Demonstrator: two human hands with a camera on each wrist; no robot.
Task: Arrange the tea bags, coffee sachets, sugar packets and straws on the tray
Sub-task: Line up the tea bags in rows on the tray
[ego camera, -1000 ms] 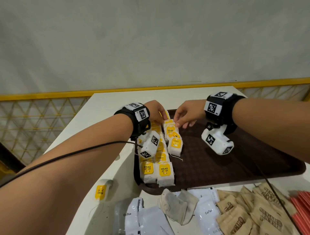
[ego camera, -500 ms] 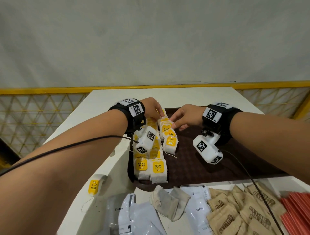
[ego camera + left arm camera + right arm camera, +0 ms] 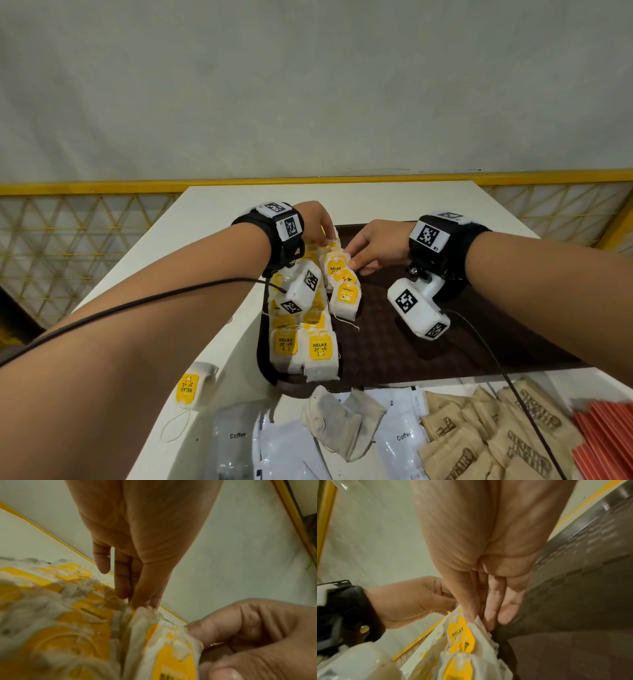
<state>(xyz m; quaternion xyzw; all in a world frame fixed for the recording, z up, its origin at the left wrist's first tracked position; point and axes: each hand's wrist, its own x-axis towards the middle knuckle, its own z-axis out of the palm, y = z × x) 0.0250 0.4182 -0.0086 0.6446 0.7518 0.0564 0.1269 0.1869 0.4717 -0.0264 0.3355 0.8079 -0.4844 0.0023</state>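
My right hand (image 3: pixel 371 247): thumb and fingertips (image 3: pixel 471 615) pinch the top edge of the far tea bag (image 3: pixel 335 265) in the third row, the remaining fingers lying straight and close together beside it. My left hand (image 3: pixel 317 221): fingers extended downward and pressed together, tips (image 3: pixel 137 601) touching the tops of the far tea bags; whether they pinch one or merely steady them is, in the blurred wrist view, hard to tell. The tea bags (image 3: pixel 310 329), white with yellow tags marked RELAX, lie overlapping in rows along the left end of the dark brown tray (image 3: pixel 428 349), the third row shorter than the other two. One stray tea bag (image 3: pixel 193 387) lies on the white table (image 3: pixel 178 253), left of the tray and apart from it. Near edge of table, in front of the tray: two untagged tea bags (image 3: pixel 342 421), white coffee sachets (image 3: pixel 239 442), brown sugar packets (image 3: pixel 486 438), and red straws (image 3: pixel 606 435) at far right.
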